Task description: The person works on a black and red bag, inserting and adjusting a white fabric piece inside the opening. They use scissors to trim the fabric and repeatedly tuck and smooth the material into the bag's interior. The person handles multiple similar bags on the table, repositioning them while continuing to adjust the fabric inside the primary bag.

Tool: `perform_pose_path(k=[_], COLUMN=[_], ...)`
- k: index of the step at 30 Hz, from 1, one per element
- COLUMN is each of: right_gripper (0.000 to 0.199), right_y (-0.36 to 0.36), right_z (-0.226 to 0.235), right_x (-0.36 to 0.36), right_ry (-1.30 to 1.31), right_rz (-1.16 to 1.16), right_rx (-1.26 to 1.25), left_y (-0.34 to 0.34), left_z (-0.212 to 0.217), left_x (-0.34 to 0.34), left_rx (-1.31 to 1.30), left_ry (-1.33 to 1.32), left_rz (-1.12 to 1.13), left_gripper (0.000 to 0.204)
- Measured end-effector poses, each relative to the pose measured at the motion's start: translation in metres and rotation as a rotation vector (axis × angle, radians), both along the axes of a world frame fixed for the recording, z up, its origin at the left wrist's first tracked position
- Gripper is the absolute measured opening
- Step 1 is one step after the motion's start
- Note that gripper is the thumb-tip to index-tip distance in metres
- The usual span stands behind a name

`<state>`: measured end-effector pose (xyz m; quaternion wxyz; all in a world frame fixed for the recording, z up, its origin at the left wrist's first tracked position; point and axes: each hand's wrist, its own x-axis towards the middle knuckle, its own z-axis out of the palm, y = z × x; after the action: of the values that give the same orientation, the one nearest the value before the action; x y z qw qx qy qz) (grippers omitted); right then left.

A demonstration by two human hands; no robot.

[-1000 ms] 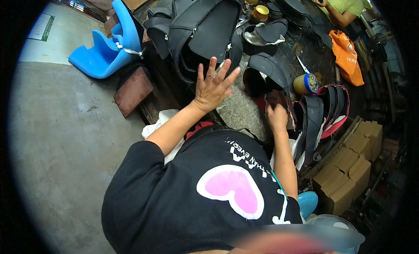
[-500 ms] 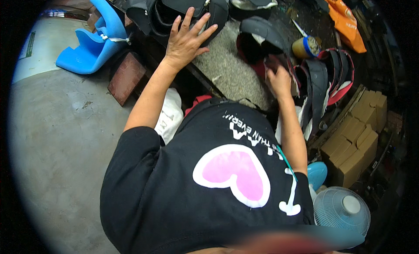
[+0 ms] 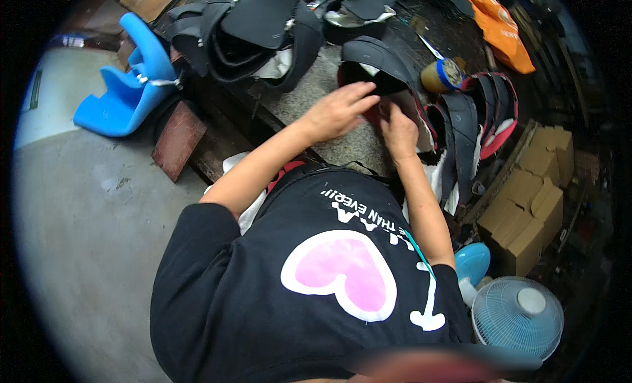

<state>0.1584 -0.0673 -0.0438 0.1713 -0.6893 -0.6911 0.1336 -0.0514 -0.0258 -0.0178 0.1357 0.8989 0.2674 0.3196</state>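
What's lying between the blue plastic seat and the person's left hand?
In the head view, a pile of black seat covers sits between the blue seat and the left hand, with a strip of speckled worktop just before the hand.

Both bare forearms stretched forward, left hand [image 3: 336, 110] flat, fingers extended, right hand [image 3: 398, 127] curled, close together

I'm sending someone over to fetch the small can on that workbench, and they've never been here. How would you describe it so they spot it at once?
Start at the cluttered workbench and find the orange bag lying at its far right. Just to the left of and nearer than that bag lies a small tan can with a blue rim, tipped on its side. It is the only round, tan thing among the dark curved seat covers.
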Motion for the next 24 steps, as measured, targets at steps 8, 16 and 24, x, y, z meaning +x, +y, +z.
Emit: perform_pose_path(k=[8,16,24], right_gripper=[0.042,0.045,0.054], right_y=[-0.001,0.003,0.000], right_z=[-0.014,-0.007,-0.007], right_x=[0.016,0.011,0.012], right_ry=[0.164,0.172,0.083], right_rz=[0.038,0.058,0.071], right_rx=[0.065,0.015,0.026], left_y=[-0.005,-0.047,-0.028], left_z=[-0.026,-0.042,-0.040], left_x=[0.003,-0.077,-0.095], left_rx=[-0.262,-0.295,-0.279], left_ry=[-0.180,0.089,0.032], left_rz=[0.249,1.000,1.048], left_gripper=[0.043,0.033,0.094])
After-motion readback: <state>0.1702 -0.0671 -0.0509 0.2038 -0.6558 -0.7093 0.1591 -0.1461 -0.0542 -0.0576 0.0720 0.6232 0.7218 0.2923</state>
